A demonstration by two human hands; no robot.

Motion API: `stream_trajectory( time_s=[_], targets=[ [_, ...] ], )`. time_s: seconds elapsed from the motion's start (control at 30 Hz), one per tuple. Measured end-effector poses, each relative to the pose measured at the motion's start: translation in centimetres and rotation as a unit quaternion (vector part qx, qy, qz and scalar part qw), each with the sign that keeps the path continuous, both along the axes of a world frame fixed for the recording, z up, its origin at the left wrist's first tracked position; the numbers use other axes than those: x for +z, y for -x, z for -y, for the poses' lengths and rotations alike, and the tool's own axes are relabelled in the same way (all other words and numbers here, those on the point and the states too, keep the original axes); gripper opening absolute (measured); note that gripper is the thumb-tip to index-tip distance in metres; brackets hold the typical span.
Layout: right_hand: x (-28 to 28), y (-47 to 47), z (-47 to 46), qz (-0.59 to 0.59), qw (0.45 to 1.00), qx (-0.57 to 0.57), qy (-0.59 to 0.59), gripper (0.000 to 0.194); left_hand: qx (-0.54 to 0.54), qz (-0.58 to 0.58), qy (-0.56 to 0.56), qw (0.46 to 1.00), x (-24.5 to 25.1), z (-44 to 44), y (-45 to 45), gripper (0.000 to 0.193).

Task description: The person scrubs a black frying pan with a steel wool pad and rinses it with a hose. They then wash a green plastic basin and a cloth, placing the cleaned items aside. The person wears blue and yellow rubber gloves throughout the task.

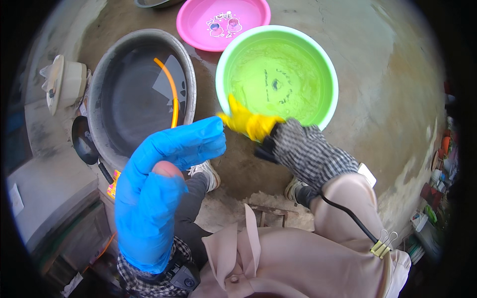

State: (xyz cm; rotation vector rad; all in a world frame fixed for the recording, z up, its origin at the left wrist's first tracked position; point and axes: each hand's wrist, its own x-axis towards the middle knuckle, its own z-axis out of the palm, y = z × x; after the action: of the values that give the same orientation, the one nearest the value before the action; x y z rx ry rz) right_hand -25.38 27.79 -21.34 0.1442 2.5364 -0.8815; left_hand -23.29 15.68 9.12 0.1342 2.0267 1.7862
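My left hand (156, 182) is raised in front of me in a blue disposable glove. Its fingers bend to the right, and the bare tip of the thumb shows through the glove. Nothing is visible in its grasp. My right hand (253, 121), in a yellow rubber glove, is blurred over the near left rim of a light green basin (332, 93). Its fingers look spread, one appearing at the blue fingertips; whether they touch is unclear. Water (275, 67) ripples in the green basin. Left of it, a large grey metal tub (190, 82) holds dark, still water.
An orange hose (169, 80) runs into the metal tub. Behind stands a pink basin (266, 18) with a printed bottom. A black pan (84, 143) and a beige lidded container (70, 83) are at left. Assorted items (439, 178) line the right edge. The concrete floor (372, 74) looks wet.
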Motion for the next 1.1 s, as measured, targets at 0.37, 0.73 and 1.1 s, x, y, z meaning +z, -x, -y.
stream_trajectory(
  time_s=[0.37, 0.73, 1.1],
  targets=[
    [-5.9, 4.9, -21.0, 0.205, 0.932, 0.124, -0.271, 0.068, -0.008, 0.007, -0.016, 1.0, 0.0, -0.3, -0.8, 0.062],
    [-9.0, 6.5, -9.2, 0.116, 0.983, 0.142, 0.017, 0.045, 0.115, 0.027, -0.039, 0.992, 0.7, 2.1, -1.3, 0.055],
    [16.8, -2.5, -17.7, 0.016, 0.886, -0.279, 0.371, 0.038, 0.029, 0.126, -0.261, 0.957, -1.0, 0.0, -1.0, 0.06]
  ],
)
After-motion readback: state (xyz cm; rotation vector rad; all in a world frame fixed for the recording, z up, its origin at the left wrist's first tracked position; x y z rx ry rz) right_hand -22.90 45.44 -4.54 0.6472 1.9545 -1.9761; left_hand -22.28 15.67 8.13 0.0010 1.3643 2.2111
